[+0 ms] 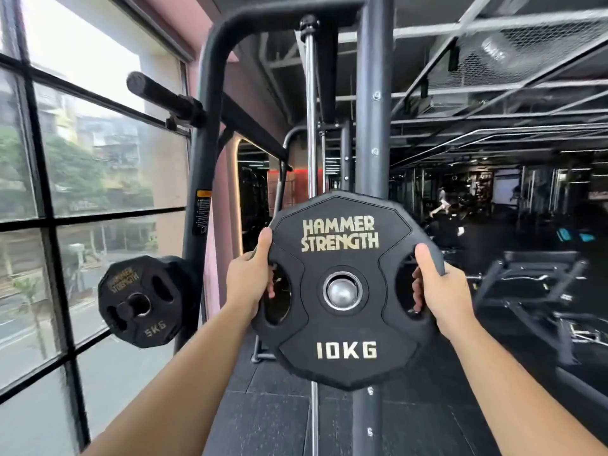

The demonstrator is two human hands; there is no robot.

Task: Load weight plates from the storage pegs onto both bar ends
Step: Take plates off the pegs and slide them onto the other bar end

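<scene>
A black 10 kg plate [342, 327] with gold lettering faces me at the centre of the view. The rounded end of a steel peg [342, 290] shows in its centre hole. My left hand [251, 281] grips the plate's left edge, fingers through the left slot. On the other side, my right hand [439, 287] holds the right edge through the right slot. A black 5 kg plate [141, 301] hangs on a lower peg at the left. Up at the left, a bare black bar end [154, 93] sticks out toward me.
The dark machine frame [373, 133] and a chrome guide rod [310, 126] rise behind the plate. A large window [65, 192] fills the left side. A black bench [533, 278] stands at the right, with dark gym floor [273, 413] below.
</scene>
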